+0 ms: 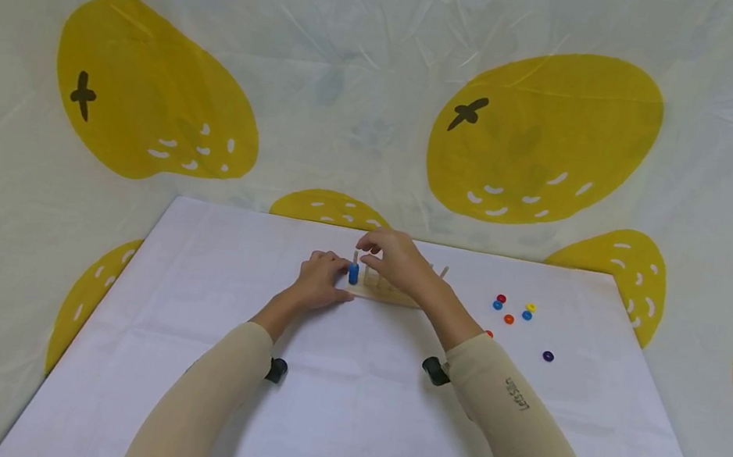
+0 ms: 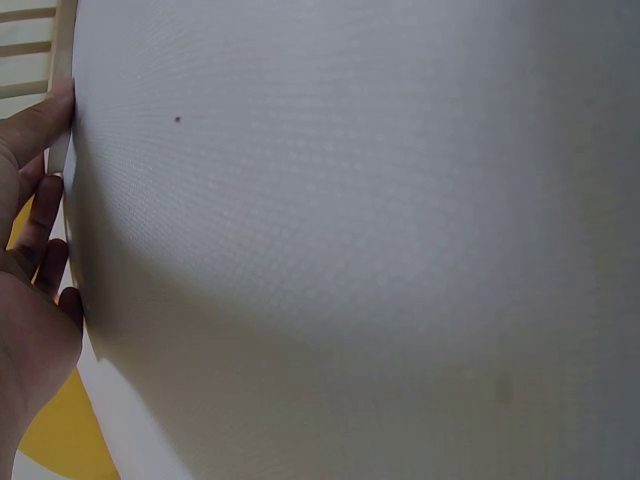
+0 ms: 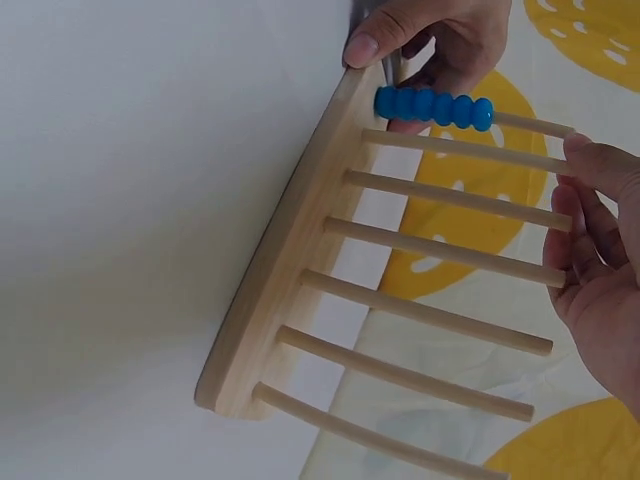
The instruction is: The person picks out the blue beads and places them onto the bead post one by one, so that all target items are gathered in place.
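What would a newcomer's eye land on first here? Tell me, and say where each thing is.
Likely first, the big yellow fruit shapes across the pale backdrop behind the table. Next, the bright blue rings stacked on an end peg of the wooden rack, between the left hand at its base and the right hand near the peg tips. Then the loose coloured rings scattered right of the rack.

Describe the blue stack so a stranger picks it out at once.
On the white table, find the wooden board with its row of seven upright pegs. Go to the end peg, beside the left hand; the blue stack sits low on it. Its ridged blue column stands out against the neighbouring bare pegs.
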`<state>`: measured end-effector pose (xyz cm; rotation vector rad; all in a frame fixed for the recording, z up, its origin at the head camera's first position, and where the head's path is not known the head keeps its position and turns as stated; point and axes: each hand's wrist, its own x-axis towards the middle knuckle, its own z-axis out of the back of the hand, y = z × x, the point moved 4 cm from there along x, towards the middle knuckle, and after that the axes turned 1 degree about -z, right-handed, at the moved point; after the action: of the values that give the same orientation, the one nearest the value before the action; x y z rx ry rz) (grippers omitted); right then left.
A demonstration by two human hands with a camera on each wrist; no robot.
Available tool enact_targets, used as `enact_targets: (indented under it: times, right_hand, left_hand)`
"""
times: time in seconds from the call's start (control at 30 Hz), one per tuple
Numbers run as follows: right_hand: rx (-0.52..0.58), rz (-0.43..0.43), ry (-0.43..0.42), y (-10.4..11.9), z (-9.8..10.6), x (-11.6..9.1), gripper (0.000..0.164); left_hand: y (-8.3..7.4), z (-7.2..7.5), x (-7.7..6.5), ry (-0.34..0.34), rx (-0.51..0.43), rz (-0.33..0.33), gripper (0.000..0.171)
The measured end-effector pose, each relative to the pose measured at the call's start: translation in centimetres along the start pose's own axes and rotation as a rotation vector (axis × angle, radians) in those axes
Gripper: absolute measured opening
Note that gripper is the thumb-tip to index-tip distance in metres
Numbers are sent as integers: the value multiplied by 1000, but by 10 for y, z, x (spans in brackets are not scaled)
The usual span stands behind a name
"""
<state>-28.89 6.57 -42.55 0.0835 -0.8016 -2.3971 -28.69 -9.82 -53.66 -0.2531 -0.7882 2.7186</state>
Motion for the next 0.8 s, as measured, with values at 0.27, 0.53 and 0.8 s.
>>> enact_targets:
  times: [0.27,0.53,0.8]
  right_hand:
    - [-12,18,-79,-6,13,-13,22]
    - [-19,-3,-166,-9,33,-38,23]
    - [-14,59,-301,-24,52,-73,26]
  left_hand:
    - [-1,0,-1,-7,9,9,65]
    - [-2,0,-1,-1,16,31,67]
    - [-2,0,-1,-3,3,18,67]
